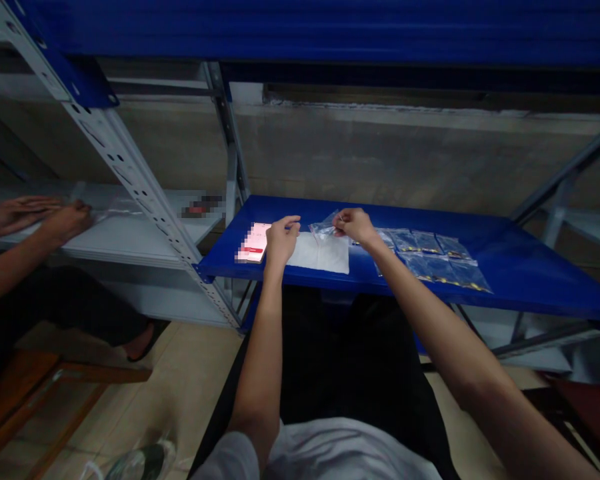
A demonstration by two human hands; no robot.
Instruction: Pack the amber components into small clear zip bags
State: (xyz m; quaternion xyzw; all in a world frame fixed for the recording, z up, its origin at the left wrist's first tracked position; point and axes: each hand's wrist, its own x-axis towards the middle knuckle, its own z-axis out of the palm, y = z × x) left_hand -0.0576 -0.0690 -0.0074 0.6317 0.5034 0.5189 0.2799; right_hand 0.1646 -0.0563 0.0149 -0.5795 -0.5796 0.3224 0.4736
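My right hand (pixel 356 225) is closed on a small clear plastic bag (pixel 324 227), pinching it at its right end. The bag is held over a white sheet (pixel 325 257) lying on the blue shelf. My left hand (pixel 283 239) is just left of the bag, over the sheet's left part, with its index finger and thumb apart and nothing visible between them. Beside the left hand lies a phone (pixel 254 243) with a lit pinkish screen, partly pixelated. Right of the sheet, several clear bags (pixel 435 257) with small yellowish pieces lie in two rows, partly behind my right forearm.
The blue shelf (pixel 520 267) runs in front of me, with a blue beam (pixel 330 33) above. A perforated metal post (pixel 130 173) stands at left. Beyond it, another person's hands (pixel 55 217) work over a pale shelf (pixel 145 243). A wooden stool (pixel 35 380) is at lower left.
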